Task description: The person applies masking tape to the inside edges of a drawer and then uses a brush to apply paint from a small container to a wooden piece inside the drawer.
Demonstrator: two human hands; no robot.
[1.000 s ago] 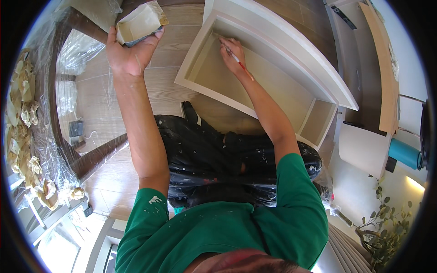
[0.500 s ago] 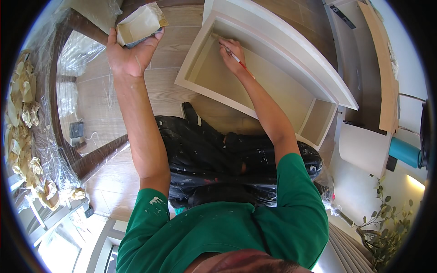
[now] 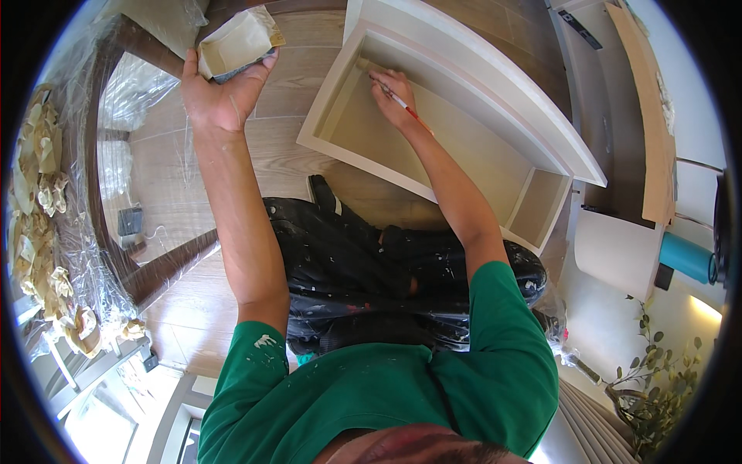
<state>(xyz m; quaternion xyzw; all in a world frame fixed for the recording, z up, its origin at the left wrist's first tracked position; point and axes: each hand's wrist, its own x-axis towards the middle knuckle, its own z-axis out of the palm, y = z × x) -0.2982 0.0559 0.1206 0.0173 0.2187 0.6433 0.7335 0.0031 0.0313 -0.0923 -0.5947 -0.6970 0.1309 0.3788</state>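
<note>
My left hand (image 3: 226,94) holds up a small open carton (image 3: 238,45), cream inside, with fingers and thumb around its base. My right hand (image 3: 393,96) grips a slim paintbrush (image 3: 403,105) with a white and red handle. That hand reaches into a cream-painted drawer (image 3: 340,143), close to its far left inner corner. The brush's tip points toward that corner, and its bristles are hard to make out. The drawer rests on the floor, in front of my crossed legs, its taller curved front panel (image 3: 495,69) on the far right side.
Clear plastic sheeting (image 3: 85,232) drapes a dark wooden frame (image 3: 116,255) at left, beside crumpled masking paper (image 3: 35,178). At right stand an open cabinet (image 3: 610,116) with a brown paper strip (image 3: 657,139), a teal cylinder (image 3: 688,257) and a leafy plant (image 3: 657,371).
My right hand and the brush have shifted very slightly left and up within the drawer. My left hand and the carton look unmoved.
</note>
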